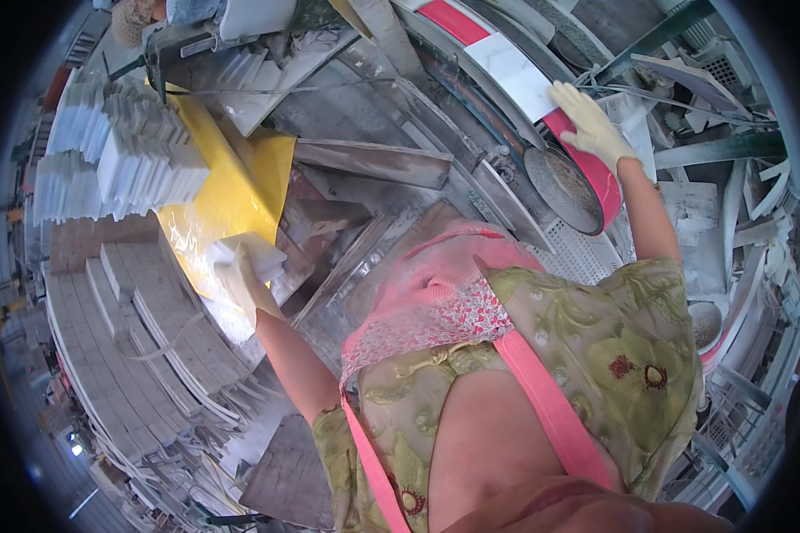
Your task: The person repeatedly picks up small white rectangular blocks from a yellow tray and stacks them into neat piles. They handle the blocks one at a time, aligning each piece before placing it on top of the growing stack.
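Note:
My left hand (240, 277), in a pale glove, grips a small white tile piece (256, 252) above a wet yellow sheet (206, 191). Whether that is one tile or several together I cannot tell. On the right, my gloved right hand (594, 129) lies stretched out over a red conveyor belt (588, 171). Its fingertips are at the near end of a white marble-like tile (512, 76) that lies on the belt. The fingers are spread and hold nothing.
Tall stacks of thin white tiles (142, 160) stand at the left beyond the yellow sheet. Grey planks (116, 346) lie nearer on that side. A round belt pulley (564, 188) sits at the belt's near end. Broken slabs and metal bars (720, 147) crowd the right.

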`<action>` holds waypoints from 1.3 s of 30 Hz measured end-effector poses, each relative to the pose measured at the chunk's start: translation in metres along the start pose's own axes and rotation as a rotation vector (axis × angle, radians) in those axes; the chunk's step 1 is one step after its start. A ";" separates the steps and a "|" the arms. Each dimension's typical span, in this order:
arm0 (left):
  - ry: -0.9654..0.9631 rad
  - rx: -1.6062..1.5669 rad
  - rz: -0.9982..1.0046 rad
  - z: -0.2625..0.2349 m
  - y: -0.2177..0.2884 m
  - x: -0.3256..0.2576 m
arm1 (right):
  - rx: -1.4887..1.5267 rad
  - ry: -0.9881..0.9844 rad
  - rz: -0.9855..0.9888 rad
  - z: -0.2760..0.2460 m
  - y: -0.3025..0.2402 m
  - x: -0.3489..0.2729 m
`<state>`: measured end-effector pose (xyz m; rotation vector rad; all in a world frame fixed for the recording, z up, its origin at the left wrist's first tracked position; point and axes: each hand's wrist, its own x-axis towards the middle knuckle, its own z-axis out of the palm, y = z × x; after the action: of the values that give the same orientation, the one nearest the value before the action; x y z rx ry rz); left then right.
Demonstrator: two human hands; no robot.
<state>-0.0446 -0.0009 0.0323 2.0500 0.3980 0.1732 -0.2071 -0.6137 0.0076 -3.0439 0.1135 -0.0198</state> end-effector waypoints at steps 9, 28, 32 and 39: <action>-0.010 -0.095 -0.097 0.002 0.017 -0.010 | -0.418 0.153 0.137 0.051 -0.043 0.041; 0.078 -0.053 -0.154 0.005 0.012 0.000 | -0.324 0.051 0.002 0.027 -0.029 0.100; 0.065 -0.120 -0.135 0.003 -0.005 0.006 | -0.366 0.095 0.039 0.041 -0.026 0.116; 0.153 0.244 -0.227 0.004 -0.016 0.013 | -0.005 0.231 -0.277 0.025 -0.016 0.121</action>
<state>-0.0342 0.0074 0.0159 2.2167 0.7753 0.1495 -0.0851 -0.6042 -0.0142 -3.0237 -0.2924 -0.3911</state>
